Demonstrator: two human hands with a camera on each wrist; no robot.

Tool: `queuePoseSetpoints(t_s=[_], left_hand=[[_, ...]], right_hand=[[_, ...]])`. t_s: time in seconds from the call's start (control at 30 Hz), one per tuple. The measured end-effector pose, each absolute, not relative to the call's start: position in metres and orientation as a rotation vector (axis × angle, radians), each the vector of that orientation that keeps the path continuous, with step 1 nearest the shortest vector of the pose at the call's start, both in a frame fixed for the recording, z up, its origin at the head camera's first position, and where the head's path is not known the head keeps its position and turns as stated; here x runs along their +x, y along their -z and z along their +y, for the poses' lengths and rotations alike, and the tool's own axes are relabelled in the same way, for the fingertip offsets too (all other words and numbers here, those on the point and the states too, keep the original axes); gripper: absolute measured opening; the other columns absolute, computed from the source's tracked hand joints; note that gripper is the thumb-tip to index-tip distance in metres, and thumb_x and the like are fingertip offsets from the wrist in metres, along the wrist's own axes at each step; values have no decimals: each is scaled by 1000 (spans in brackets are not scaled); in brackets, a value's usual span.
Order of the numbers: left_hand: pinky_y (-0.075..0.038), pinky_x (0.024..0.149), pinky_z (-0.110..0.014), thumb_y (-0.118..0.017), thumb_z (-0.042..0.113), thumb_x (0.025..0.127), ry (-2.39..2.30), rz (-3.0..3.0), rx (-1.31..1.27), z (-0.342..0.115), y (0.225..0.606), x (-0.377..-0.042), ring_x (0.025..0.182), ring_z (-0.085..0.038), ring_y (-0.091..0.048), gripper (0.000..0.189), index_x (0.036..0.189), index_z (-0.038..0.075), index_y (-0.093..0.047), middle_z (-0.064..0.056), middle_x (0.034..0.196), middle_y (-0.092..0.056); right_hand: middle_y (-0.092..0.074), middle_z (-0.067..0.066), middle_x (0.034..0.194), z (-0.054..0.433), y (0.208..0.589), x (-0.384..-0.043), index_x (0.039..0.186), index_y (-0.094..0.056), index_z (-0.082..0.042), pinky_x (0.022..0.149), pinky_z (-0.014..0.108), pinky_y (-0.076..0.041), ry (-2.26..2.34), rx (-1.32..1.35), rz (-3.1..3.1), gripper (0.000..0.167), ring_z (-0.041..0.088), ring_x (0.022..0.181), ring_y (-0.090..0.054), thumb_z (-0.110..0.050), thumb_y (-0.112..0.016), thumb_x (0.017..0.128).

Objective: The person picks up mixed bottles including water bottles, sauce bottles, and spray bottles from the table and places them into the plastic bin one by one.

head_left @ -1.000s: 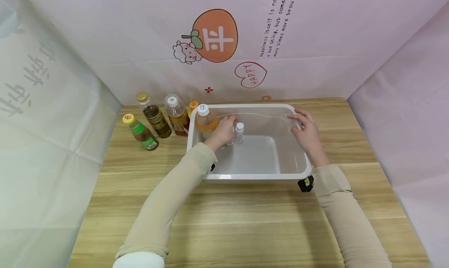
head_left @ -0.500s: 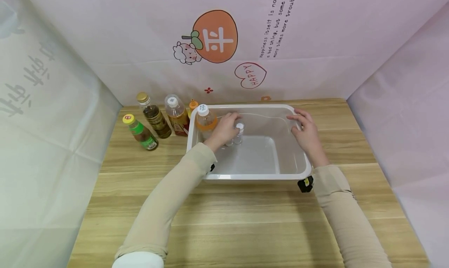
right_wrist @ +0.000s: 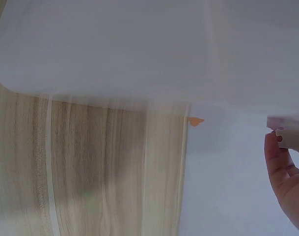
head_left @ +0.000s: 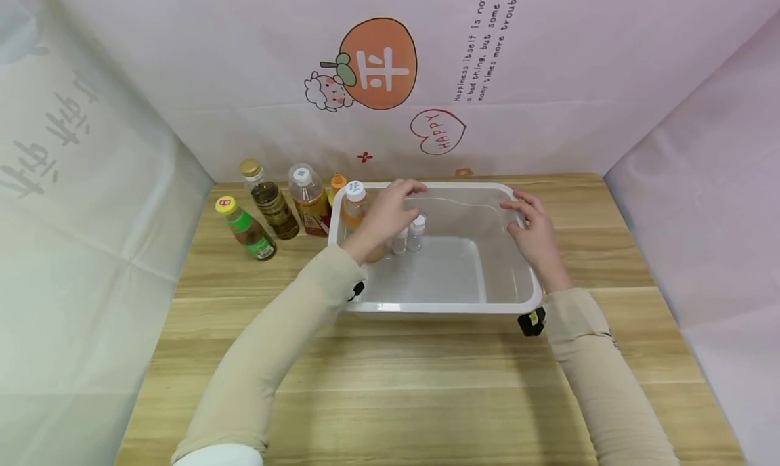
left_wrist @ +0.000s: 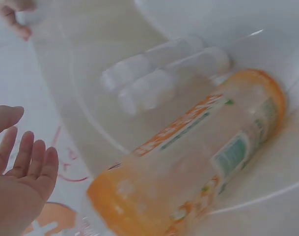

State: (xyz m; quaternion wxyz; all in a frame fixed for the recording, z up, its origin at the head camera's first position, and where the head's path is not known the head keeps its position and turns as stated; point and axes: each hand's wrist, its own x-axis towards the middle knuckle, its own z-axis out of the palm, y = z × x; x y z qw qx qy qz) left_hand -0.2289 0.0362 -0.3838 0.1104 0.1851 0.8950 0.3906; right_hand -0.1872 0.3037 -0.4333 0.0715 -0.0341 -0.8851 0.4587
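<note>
My left hand (head_left: pixel 387 214) is raised above the left part of a pale plastic tub (head_left: pixel 451 308), its fingers extended and nothing in its grasp. Below it stand two small clear bottles, a left one (head_left: pixel 399 243) and a right one (head_left: pixel 417 235), both white-capped. A larger bottle with an orange label band (left_wrist: pixel 203 142) stands at the tub's left end, partly hidden by the left hand in the head view. My right hand (head_left: pixel 537 234) holds the tub's right rim, thumb and fingers bent over it. In the right wrist view the right hand (right_wrist: pixel 286 189) shows at the edge.
Left of the tub stand a yellow-capped bottle with a green label (head_left: pixel 246 229), a gold-capped dark bottle (head_left: pixel 273 208), a white-capped amber bottle (head_left: pixel 311 205) and an orange-topped squeeze bottle (head_left: pixel 338 182). A printed cloth (head_left: pixel 524 134) rises behind the wooden table (head_left: pixel 414 385).
My left hand has let go of a small bottle and lifted up and away from it, uncovering both small bottles. My right hand has stayed at the rim.
</note>
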Motion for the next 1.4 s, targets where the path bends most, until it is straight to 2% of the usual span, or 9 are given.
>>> queuePoseSetpoints(t_s=[0.3, 0.57, 0.83, 1.1, 1.4], left_hand=[[-44, 106, -32, -60, 9, 92, -1314, 2618, 586, 25, 352, -224, 123, -22, -51, 37, 129, 10, -56, -7, 132, -55], [-46, 103, -33, -60, 8, 92, -1513, 2754, 533, 6, 338, -226, 120, -24, -51, 35, 127, 6, -57, -11, 129, -55], [-48, 99, -35, -60, 3, 90, -1728, 2767, 452, -17, 333, -231, 111, -26, -55, 36, 126, 1, -56, -14, 126, -57], [-48, 99, -34, -59, 4, 91, -1828, 2758, 383, -37, 332, -230, 115, -27, -55, 38, 129, 3, -53, -15, 127, -56], [-48, 98, -34, -56, 5, 92, -1896, 2832, 252, -69, 342, -235, 113, -27, -56, 36, 127, 1, -54, -17, 125, -57]], right_hand=[[-37, 19, 147, 303, 432, -186, 118, -59, 9, 107, 55, -35, -1385, -95, -2657, 37, 39, 136, -35, 11, -47, 83], [-38, 17, 147, 305, 434, -188, 118, -59, 8, 102, 50, -37, -1356, -100, -2671, 37, 37, 135, -37, 9, -47, 83], [-37, 17, 148, 304, 434, -188, 119, -59, 8, 104, 53, -36, -1364, -105, -2680, 37, 38, 134, -36, 9, -47, 84], [-36, 18, 148, 304, 433, -188, 119, -59, 8, 103, 52, -35, -1361, -103, -2688, 36, 38, 134, -36, 9, -47, 84], [-37, 17, 148, 304, 433, -187, 119, -59, 8, 100, 47, -36, -1358, -109, -2689, 36, 37, 134, -37, 9, -48, 84]])
